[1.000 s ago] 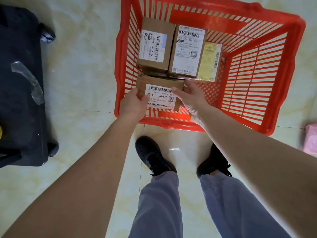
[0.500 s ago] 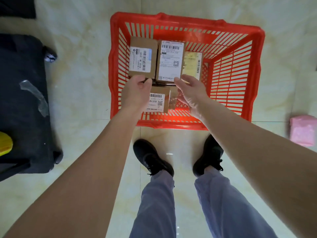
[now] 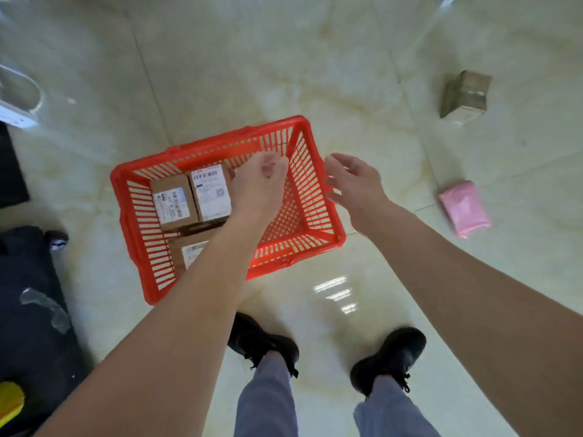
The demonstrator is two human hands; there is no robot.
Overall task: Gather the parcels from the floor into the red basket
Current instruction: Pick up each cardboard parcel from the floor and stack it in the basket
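Parcels, brown cardboard boxes with white labels [image 3: 192, 203], sit in the red slatted plastic basket [image 3: 315, 197]. Our left hand [image 3: 258, 181] hangs loosely curled and empty above them; our right hand [image 3: 356, 184] is open, empty. Reaching onward, we risk kicking the basket (it's near our feet) or fumbling the soft pink plastic mailer [image 3: 463, 208] and far brown carton [image 3: 465, 96].

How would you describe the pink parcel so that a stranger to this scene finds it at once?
Start at the red basket on the pale tiled floor. Look to its right, past the right hand. There lies a flat, soft pink parcel, unlike the brown cardboard box farther away.
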